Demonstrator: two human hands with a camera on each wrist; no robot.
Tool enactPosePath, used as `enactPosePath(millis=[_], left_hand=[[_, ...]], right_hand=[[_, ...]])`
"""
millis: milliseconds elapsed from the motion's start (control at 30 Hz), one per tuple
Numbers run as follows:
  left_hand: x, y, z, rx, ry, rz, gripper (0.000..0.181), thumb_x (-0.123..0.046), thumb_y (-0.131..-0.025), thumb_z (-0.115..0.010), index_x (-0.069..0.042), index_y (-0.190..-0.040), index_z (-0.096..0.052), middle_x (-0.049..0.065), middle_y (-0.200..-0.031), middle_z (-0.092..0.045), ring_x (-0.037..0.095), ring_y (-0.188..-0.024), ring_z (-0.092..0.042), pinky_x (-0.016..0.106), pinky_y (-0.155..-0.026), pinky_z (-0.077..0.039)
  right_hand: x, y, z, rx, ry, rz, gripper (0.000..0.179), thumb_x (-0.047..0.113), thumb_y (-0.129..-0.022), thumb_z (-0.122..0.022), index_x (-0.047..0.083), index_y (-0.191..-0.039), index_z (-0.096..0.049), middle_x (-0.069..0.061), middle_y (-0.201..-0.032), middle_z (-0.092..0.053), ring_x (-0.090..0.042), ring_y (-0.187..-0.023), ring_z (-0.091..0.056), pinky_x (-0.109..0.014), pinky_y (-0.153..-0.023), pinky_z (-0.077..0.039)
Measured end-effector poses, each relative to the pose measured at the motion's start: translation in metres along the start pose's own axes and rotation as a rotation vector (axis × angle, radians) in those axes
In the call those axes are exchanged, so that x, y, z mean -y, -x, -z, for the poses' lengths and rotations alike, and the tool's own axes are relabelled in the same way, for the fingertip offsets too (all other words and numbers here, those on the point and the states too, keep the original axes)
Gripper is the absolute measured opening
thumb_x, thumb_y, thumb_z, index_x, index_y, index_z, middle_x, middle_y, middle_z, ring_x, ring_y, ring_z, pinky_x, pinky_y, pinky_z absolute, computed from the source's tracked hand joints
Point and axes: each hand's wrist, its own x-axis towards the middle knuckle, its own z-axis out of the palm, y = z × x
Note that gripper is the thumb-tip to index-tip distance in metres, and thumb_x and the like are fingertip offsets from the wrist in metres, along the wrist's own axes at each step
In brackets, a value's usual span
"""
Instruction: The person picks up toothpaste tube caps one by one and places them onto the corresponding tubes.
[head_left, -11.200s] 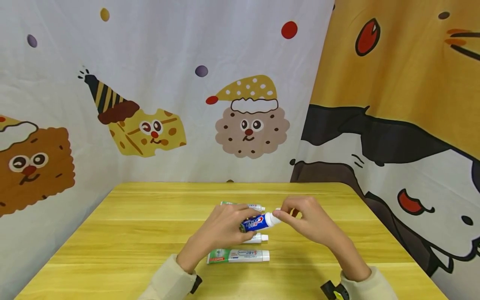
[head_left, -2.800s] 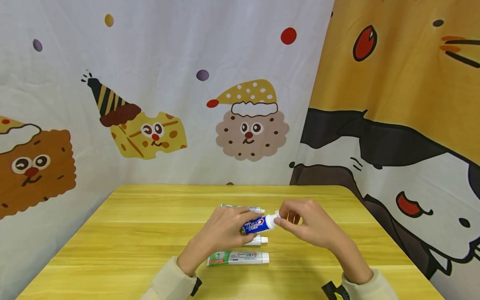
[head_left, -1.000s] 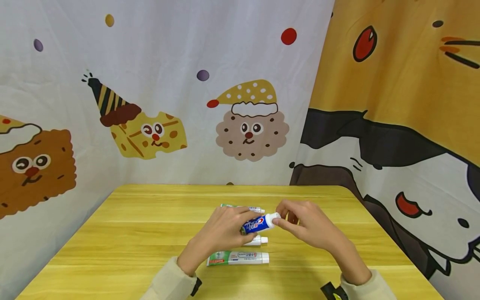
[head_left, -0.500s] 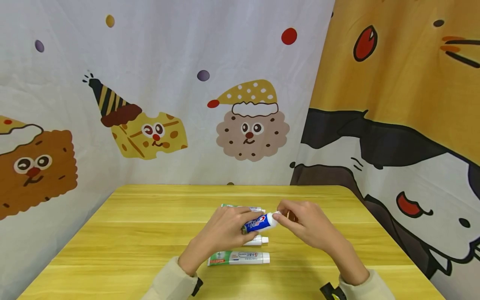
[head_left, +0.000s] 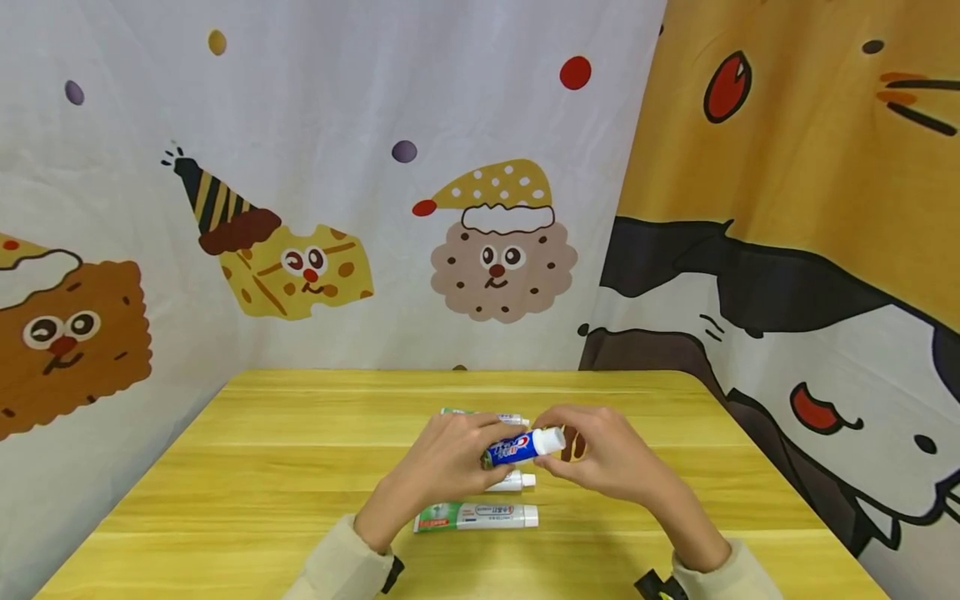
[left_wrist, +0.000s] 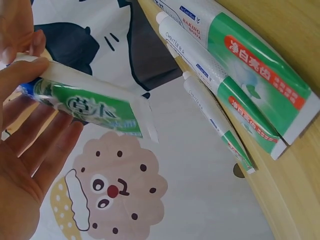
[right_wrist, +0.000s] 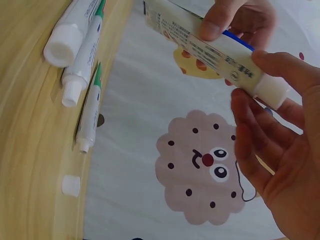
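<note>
My left hand holds a blue, green and white toothpaste tube above the table, its white cap pointing right. In the left wrist view, the flat crimped end of this toothpaste tube sticks out past the thumb, with the other fingers underneath. My right hand pinches the tube beside the cap, thumb on one side and a fingertip on the other. From the right wrist, the printed back of the toothpaste tube and the white cap beyond the thumb are in sight.
Three green-and-white toothpaste tubes lie in a row: a large one nearest, a middle one partly under my left hand, a small one farthest. A loose white cap sits on the wooden table. A printed curtain hangs behind.
My right fingers have slid left from the cap's end to the tube's sides, leaving the cap in plain sight. My left hand keeps its hold, nearly still.
</note>
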Motion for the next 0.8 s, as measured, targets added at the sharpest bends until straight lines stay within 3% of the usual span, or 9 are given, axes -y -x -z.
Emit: enactPosePath(millis=[167, 333, 433, 633, 700, 800], left_hand=[[0.0, 0.0, 0.0, -0.039, 0.061, 0.011, 0.043, -0.037, -0.088, -0.082, -0.022, -0.127, -0.073, -0.004, -0.111, -0.078, 0.001, -0.069, -0.062, 0.012, -0.06, -0.046], [-0.002, 0.0, -0.001, -0.041, 0.084, 0.022, 0.048, -0.039, -0.087, -0.081, -0.021, -0.13, -0.07, -0.005, -0.11, -0.077, 0.0, -0.068, -0.059, 0.012, -0.058, -0.043], [0.0, 0.0, -0.002, -0.004, 0.101, 0.039, 0.054, -0.039, -0.086, -0.082, -0.021, -0.135, -0.067, -0.005, -0.112, -0.076, 0.002, -0.071, -0.06, 0.013, -0.058, -0.043], [0.014, 0.004, -0.008, 0.15, 0.173, 0.155, 0.06, -0.038, -0.086, -0.083, -0.025, -0.141, -0.063, -0.008, -0.114, -0.075, 0.005, -0.084, -0.066, 0.018, -0.064, -0.044], [0.019, 0.005, -0.009, 0.162, 0.192, 0.181, 0.059, -0.037, -0.086, -0.083, -0.025, -0.14, -0.064, -0.008, -0.111, -0.076, 0.007, -0.087, -0.068, 0.018, -0.064, -0.045], [0.025, 0.006, -0.01, 0.12, 0.207, 0.192, 0.055, -0.035, -0.084, -0.084, -0.022, -0.135, -0.068, -0.006, -0.106, -0.077, 0.008, -0.086, -0.07, 0.018, -0.062, -0.045]], right_hand=[[-0.001, -0.002, -0.001, -0.058, -0.115, 0.011, 0.027, 0.016, -0.084, -0.085, 0.02, -0.107, -0.072, 0.011, -0.089, -0.073, -0.002, -0.065, -0.058, -0.023, -0.056, -0.055], [-0.002, -0.002, -0.003, -0.093, -0.152, 0.001, 0.024, 0.013, -0.085, -0.084, 0.02, -0.105, -0.072, 0.01, -0.089, -0.073, -0.002, -0.066, -0.058, -0.026, -0.059, -0.056], [-0.002, -0.002, -0.003, -0.115, -0.146, -0.033, 0.024, 0.012, -0.085, -0.083, 0.02, -0.104, -0.072, 0.01, -0.091, -0.073, -0.002, -0.07, -0.06, -0.025, -0.063, -0.057], [-0.005, -0.002, -0.003, -0.165, -0.141, -0.067, 0.023, 0.011, -0.086, -0.083, 0.017, -0.106, -0.072, 0.007, -0.094, -0.074, -0.001, -0.073, -0.061, -0.024, -0.066, -0.057], [-0.007, -0.002, -0.003, -0.173, -0.139, -0.073, 0.023, 0.012, -0.088, -0.082, 0.016, -0.107, -0.072, 0.007, -0.093, -0.074, -0.001, -0.073, -0.061, -0.024, -0.066, -0.057], [-0.01, -0.002, -0.004, -0.177, -0.141, -0.11, 0.022, 0.015, -0.09, -0.081, 0.016, -0.11, -0.071, 0.006, -0.091, -0.073, -0.003, -0.073, -0.061, -0.024, -0.064, -0.056]])
